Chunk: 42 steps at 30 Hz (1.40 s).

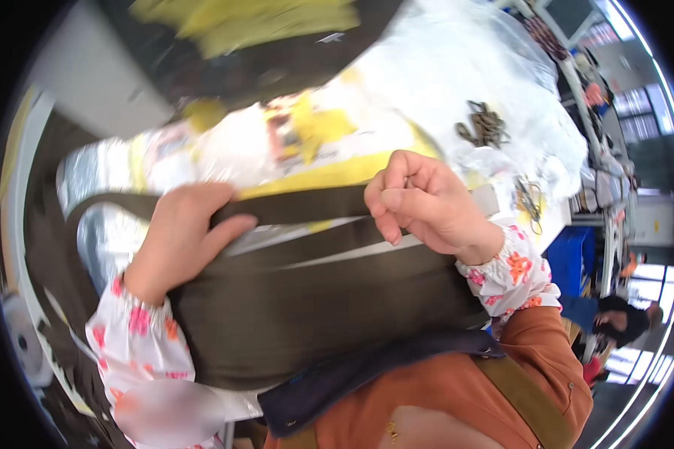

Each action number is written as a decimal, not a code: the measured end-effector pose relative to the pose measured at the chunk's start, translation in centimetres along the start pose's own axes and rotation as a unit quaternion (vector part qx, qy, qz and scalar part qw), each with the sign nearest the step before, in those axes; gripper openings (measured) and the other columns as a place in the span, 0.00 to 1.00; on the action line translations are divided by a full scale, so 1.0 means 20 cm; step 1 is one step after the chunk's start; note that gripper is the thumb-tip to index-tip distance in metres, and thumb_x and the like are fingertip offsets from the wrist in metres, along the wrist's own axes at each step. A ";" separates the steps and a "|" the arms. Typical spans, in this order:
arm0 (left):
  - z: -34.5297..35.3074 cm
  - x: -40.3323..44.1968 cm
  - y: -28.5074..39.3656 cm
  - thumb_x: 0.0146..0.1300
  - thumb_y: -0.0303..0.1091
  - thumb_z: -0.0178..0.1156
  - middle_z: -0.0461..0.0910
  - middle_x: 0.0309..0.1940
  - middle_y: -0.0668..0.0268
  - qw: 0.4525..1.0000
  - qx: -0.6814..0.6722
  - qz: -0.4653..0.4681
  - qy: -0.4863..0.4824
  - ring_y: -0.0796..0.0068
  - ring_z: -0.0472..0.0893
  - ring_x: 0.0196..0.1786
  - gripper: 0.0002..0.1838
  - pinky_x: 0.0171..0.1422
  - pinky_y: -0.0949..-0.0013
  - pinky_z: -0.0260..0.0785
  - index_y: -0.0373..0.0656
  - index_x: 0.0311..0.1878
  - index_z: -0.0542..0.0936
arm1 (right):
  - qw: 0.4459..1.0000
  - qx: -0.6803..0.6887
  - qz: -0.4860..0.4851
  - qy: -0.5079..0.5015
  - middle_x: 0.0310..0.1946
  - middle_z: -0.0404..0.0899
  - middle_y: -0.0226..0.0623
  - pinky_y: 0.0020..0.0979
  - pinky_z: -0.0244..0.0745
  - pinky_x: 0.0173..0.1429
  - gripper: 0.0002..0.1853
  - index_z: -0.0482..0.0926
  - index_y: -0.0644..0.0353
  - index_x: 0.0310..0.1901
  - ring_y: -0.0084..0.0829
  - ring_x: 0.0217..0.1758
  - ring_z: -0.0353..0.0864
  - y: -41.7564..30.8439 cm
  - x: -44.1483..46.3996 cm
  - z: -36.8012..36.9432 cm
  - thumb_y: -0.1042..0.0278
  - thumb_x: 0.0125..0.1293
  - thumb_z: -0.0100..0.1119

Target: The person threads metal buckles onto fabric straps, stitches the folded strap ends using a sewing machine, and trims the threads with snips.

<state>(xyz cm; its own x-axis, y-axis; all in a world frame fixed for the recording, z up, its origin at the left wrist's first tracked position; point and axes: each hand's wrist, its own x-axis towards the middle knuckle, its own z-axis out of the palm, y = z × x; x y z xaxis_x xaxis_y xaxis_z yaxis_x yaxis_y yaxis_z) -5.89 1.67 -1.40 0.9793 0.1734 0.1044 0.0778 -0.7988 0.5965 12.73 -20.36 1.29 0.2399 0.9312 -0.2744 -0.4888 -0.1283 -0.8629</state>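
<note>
A dark olive fabric strip (303,206) stretches between my two hands. My left hand (183,239) grips it toward the left, thumb in front and fingers over the upper edge. At its right end, the curled fingers of my right hand (427,198) close on the strip, thumb and forefinger pinched together. Whether anything small sits in that pinch cannot be made out. From my left hand the strip loops on to the left. Below both hands, a wide piece of dark olive fabric (322,314) lies close to my body.
Yellow fabric (314,176) and plastic-wrapped bundles lie beyond the strip. A dark surface bearing yellow pieces (269,26) is at the top. Tangled dark cord (484,126) rests on white plastic sheeting (419,82). A blue bin (569,258) and another person (621,318) are at the right.
</note>
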 end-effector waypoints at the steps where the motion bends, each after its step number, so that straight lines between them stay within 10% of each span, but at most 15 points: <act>1: 0.00 0.00 0.01 0.49 0.34 0.65 0.73 0.24 0.52 1.000 -0.004 -0.017 -0.005 0.51 0.72 0.29 0.13 0.33 0.62 0.64 0.35 0.31 0.75 | 0.999 0.036 -0.017 0.005 0.32 0.76 0.43 0.25 0.73 0.30 0.04 0.68 0.60 0.34 0.26 0.26 0.76 0.00 -0.02 -0.05 0.77 0.62 0.54; 42: -0.02 0.01 0.05 0.49 0.29 0.65 0.74 0.24 0.50 0.994 0.027 -0.093 -0.057 0.49 0.74 0.30 0.11 0.36 0.62 0.66 0.34 0.31 0.75 | 0.978 0.184 -0.058 0.078 0.31 0.78 0.44 0.29 0.79 0.38 0.08 0.72 0.68 0.38 0.33 0.33 0.82 0.01 -0.07 -0.14 0.72 0.61 0.52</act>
<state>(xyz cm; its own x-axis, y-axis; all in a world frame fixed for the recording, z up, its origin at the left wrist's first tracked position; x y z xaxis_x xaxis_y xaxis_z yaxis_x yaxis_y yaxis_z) -5.73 1.16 -0.49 0.9617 0.2568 -0.0961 0.2661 -0.7898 0.5527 14.65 -22.68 0.20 0.4231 0.8652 -0.2690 -0.7128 0.1344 -0.6884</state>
